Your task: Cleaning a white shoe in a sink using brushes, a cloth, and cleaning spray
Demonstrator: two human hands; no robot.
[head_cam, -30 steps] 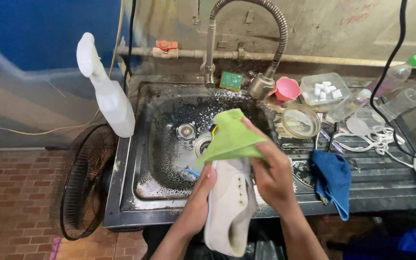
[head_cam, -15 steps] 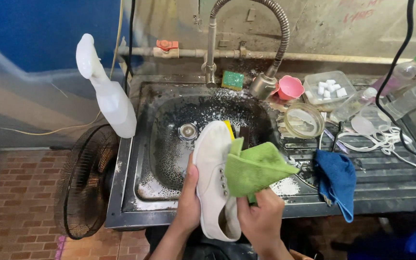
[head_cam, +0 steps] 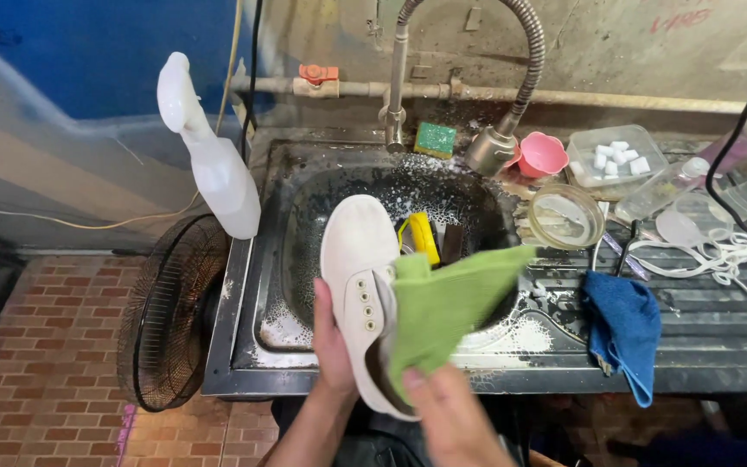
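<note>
Over the front edge of a wet, soapy steel sink, the left hand is gripping a white canvas shoe from its left side, fingers curled around the sole edge and thumb lying along the upper near the eyelets; the shoe is pointing toe-away, heel toward the person, tilted so the lace holes are facing right. Against the shoe's right side the right hand is pinching a green cloth between thumb and fingers, the cloth draping over the shoe's opening and spreading out to the right above the basin. Inside the basin, just beyond the shoe, a yellow brush is lying beside a dark one, with foam clinging to the walls. Behind the basin a spring-necked tap is arching over, its head hanging near a green sponge and a pink cup. On the worktop to the right, a clear round bowl is sitting just beside the basin, a clear tub of white cubes behind it, and a blue cloth is hanging over the front edge, well apart from both hands. At the sink's left corner a white spray bottle is standing, and below it a black fan grille is resting on the brick floor.
</note>
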